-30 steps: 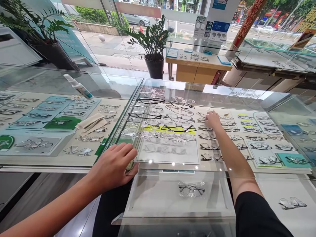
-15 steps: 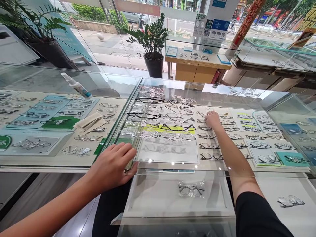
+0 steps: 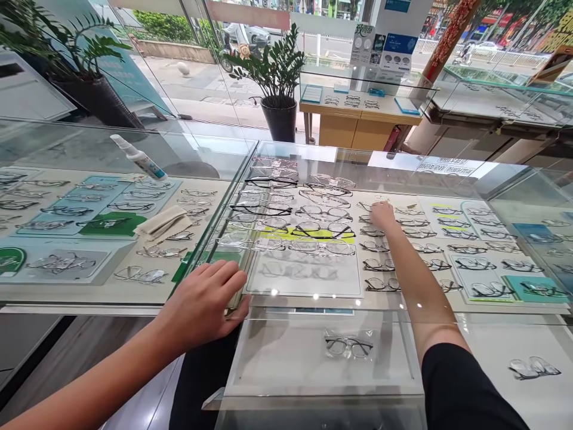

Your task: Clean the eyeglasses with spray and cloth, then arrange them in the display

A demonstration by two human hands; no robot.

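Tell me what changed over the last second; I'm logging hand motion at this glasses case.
Almost nothing: the right hand stays among the displayed glasses inside the case, taking and releasing nothing visible. The left hand still rests on the case edge.

The right hand (image 3: 382, 216) reached deep into the glass case (image 3: 447, 170), fingers bent down on a thin-rimmed pair of glasses (image 3: 371, 230) in the column of small frames that ran toward the front; whether it gripped the pair could not be told. These frames lay flat, lenses up, in neat rows on the pale surface (image 3: 405, 200). The left hand (image 3: 203, 304) lay palm down, fingers spread, on the case's front corner, thumb tucked under the edge. Below, a dark-rimmed bagged pair (image 3: 348, 346) lay flat in the pulled-out drawer (image 3: 277, 370).
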